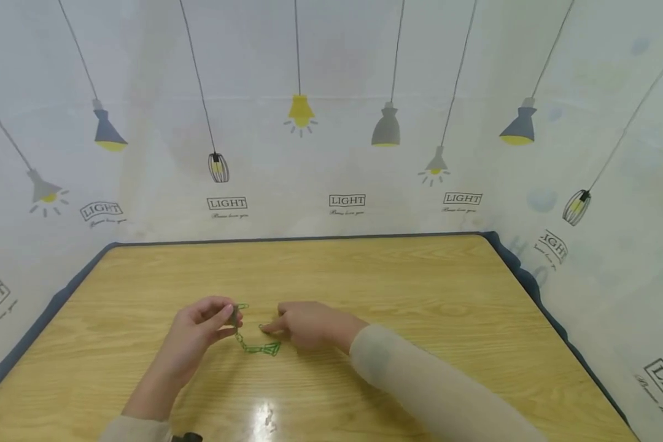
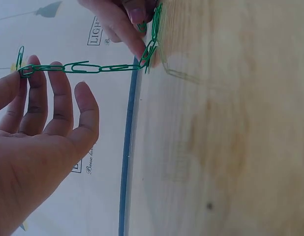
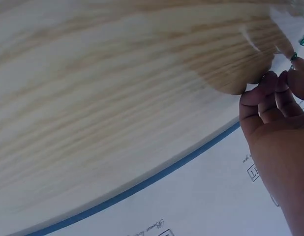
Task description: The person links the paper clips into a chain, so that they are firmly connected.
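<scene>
Pinching one end of one green paperclip chain (image 1: 274, 348), one left hand (image 1: 196, 325), chain trailing down onto one wooden table (image 1: 337, 276), one right hand (image 1: 309, 325) with thumb and index finger together on one green clip (image 2: 142, 27), eight printed lamps (image 1: 385, 127) behind.

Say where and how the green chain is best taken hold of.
Grip the chain at its raised end, probably best pinched from the left, as the left hand has it: its thin links hang clear of the table there, while the lower ones lie on it.
</scene>
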A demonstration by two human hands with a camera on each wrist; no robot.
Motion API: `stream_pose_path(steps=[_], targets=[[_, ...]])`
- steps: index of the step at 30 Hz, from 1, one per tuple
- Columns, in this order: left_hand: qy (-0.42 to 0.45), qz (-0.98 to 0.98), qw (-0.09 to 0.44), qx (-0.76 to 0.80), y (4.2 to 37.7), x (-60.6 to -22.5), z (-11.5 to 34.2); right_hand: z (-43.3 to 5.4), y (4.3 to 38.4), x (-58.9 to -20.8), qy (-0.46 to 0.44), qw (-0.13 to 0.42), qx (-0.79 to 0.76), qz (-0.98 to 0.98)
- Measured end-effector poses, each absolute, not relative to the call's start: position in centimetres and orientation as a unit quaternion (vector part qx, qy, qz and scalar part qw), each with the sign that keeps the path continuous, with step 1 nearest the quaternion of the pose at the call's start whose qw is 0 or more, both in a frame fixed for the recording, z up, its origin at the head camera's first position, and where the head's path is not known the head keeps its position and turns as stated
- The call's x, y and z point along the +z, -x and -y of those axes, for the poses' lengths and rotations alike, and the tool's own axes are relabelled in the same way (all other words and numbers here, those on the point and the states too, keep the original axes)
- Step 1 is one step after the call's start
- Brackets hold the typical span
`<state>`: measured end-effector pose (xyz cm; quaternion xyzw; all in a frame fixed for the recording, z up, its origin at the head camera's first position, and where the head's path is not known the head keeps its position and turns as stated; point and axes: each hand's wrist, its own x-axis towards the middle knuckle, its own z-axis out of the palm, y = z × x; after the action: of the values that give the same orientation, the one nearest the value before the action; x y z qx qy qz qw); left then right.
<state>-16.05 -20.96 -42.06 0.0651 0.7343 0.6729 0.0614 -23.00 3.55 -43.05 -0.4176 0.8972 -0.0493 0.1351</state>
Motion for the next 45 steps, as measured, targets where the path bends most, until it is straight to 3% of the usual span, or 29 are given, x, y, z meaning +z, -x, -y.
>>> stream_pose_path(steps=[15,22,26,45], targets=[[-0.107,-0.766,0.103,0.626,18.2,-40.1,17.4,-14.5,23.5,-42.1,0.361,0.121,-0.078,-0.921],[-0.132,-0.765,0.100,0.622,19.9,-38.2,14.0,-18.1,23.4,-40.6,0.319,0.139,-0.219,-0.912],[-0.143,-0.758,0.101,0.629,20.4,-38.1,12.1,-19.2,23.4,-39.3,0.283,0.145,-0.304,-0.898],[-0.141,-0.750,0.128,0.634,20.9,-39.9,7.6,-19.2,22.4,-37.0,0.197,0.062,-0.532,-0.821]])
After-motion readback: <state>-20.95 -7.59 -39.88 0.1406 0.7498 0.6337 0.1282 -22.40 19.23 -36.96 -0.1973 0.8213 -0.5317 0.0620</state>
